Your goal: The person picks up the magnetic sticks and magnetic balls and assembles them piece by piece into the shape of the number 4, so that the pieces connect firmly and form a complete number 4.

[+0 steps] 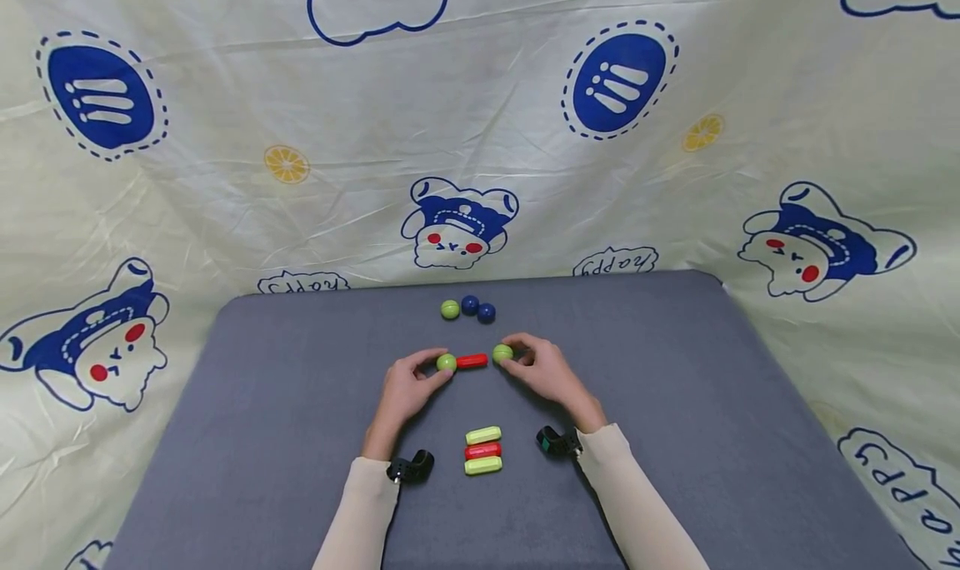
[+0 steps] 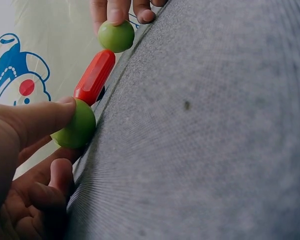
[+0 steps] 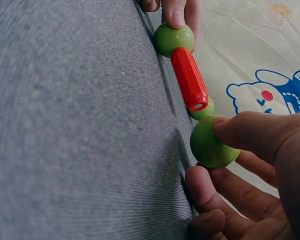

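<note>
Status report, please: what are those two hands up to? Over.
Left hand pinching green ball, touching one end of red rod. Right hand pinching second green ball, just off rod's other end. Nothing seen blocking the gap.

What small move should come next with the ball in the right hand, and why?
Probably the right hand should ease its green ball toward the red rod until they touch. A gap shows between that ball and the rod's near end, while the other end already meets a second green ball, pinched by the left hand.
</note>
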`<state>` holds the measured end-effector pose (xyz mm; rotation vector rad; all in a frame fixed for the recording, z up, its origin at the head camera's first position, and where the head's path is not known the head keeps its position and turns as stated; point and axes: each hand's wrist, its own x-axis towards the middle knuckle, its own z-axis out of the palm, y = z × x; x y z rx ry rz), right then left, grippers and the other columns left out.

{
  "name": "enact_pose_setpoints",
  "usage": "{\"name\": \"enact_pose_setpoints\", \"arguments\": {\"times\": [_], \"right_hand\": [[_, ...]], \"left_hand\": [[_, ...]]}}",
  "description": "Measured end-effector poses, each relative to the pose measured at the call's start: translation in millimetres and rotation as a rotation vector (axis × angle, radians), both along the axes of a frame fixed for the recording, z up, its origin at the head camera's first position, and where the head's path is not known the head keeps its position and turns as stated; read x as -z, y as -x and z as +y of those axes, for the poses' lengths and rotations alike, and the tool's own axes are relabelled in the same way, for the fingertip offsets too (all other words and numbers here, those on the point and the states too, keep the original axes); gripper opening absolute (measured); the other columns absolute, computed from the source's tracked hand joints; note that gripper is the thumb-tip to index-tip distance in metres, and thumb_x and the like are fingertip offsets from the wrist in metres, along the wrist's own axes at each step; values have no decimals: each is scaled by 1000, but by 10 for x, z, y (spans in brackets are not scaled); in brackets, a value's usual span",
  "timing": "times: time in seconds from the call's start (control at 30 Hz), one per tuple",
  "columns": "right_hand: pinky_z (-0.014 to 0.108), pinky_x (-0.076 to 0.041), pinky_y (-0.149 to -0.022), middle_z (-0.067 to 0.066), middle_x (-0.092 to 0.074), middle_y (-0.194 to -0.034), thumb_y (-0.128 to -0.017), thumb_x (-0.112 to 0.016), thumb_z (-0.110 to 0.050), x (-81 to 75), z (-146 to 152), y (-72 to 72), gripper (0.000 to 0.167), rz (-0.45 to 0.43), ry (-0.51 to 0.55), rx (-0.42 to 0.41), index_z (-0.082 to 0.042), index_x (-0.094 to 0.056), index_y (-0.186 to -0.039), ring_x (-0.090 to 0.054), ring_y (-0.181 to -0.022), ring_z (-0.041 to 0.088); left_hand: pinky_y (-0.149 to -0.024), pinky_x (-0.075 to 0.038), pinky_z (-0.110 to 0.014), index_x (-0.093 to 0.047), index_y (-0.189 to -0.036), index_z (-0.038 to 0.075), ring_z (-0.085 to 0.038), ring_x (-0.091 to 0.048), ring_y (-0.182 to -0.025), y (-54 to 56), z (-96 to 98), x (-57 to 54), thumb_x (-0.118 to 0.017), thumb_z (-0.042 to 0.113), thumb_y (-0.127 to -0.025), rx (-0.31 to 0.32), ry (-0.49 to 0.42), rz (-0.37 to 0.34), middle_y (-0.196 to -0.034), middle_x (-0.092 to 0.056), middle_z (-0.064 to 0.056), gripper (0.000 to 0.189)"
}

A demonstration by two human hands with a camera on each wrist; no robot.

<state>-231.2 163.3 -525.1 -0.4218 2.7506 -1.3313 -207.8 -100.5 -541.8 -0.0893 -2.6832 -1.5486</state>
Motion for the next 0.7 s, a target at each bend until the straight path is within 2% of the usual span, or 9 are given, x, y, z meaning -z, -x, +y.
{"name": "enact_pose_setpoints", "arguments": {"times": [0.3,0.7], "right_hand": [[33,-50,-74,10,-72,-120,-95,-76,-21,9,-18,-3,33,3,-7,-3,-10,-70,-126,-61,-83,15],[29,-46,-67,9,-73,-117,-95,-76,-19,-1,-52,-7,32,0,-35,4,-9,-70,-125,-58,-76,12]], "left_hand": [[-50,-36,-25,-77,-122,22,-9,-47,-52,-1,-2,1,-81,27,-90,3,-1,-2,-118,-73,-7,33],[-49,-36,-25,-77,-122,22,-8,-46,-51,0,-3,0,-82,27,-90,2,-4,-4,-116,-72,-7,33]]}}
